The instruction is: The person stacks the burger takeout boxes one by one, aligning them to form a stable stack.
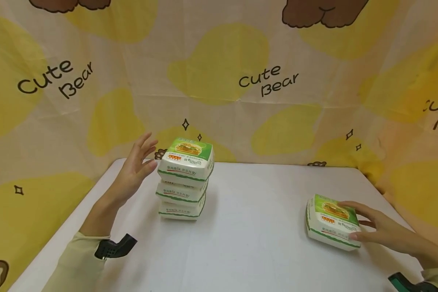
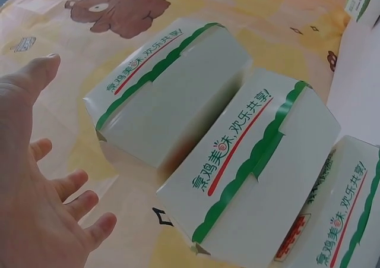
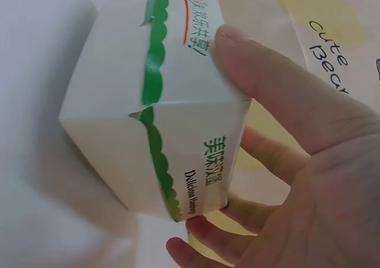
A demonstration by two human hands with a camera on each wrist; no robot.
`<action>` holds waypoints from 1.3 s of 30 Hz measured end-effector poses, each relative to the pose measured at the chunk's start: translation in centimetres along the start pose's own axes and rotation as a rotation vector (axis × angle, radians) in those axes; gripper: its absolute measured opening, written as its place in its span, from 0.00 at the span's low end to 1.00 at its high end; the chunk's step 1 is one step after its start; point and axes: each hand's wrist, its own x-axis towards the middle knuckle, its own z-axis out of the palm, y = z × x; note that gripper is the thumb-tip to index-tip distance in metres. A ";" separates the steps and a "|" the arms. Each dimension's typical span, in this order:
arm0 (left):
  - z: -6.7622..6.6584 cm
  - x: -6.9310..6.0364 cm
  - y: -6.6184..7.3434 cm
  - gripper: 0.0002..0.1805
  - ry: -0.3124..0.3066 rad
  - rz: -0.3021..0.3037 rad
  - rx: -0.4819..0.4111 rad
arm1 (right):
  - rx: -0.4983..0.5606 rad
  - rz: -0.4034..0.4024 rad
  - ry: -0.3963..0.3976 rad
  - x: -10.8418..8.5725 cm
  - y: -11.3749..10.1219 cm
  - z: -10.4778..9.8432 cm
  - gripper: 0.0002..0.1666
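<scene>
Three white-and-green hamburger boxes stand in a stack on the left of the white table; the top box (image 1: 186, 162) sits skewed on the middle box (image 1: 181, 192), with the bottom box (image 1: 180, 210) beneath. Beside the stack's left side, my left hand (image 1: 133, 174) is raised with fingers spread and holds nothing. The left wrist view shows a gap between that hand and the top box (image 2: 169, 95). Over on the right, my right hand (image 1: 377, 229) grips a single hamburger box (image 1: 332, 223) by its right side. Its thumb (image 3: 261, 66) lies against the box's printed front edge, other fingers at the side and back.
The white table (image 1: 252, 227) extends between the stack and the single box. Behind it and along both sides hangs a yellow-patterned cloth (image 1: 219, 65) with bear prints. A dark strap device (image 1: 114, 247) is on the left wrist, another (image 1: 412, 282) on the right.
</scene>
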 end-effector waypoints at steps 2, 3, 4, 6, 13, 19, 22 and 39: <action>0.1 0.2 0.0 0.40 0.000 -0.007 -0.010 | 0.009 0.008 0.006 0.5 -0.3 0.2 0.43; 0.2 0.3 -0.1 0.39 0.001 -0.010 -0.020 | 0.011 0.009 0.010 0.8 -0.5 0.3 0.43; 0.2 0.4 -0.1 0.39 0.003 -0.011 -0.027 | 0.010 0.010 0.013 1.2 -0.6 0.4 0.43; 0.4 0.7 0.0 0.39 0.006 -0.008 -0.029 | 0.009 0.015 0.018 1.9 -0.9 0.5 0.43; 0.6 1.7 0.2 0.38 0.014 0.015 -0.030 | 0.049 0.020 0.028 3.5 -2.1 0.5 0.42; 0.7 2.3 -0.1 0.36 0.003 -0.004 -0.103 | 0.123 0.040 0.012 5.6 -3.3 0.4 0.41; 0.8 2.4 -0.2 0.37 0.008 -0.015 -0.119 | 0.152 0.022 0.008 6.9 -3.7 0.2 0.41; 1.3 2.6 -1.7 0.38 -0.055 -0.056 -0.160 | 0.193 0.040 -0.023 9.3 -3.6 1.4 0.42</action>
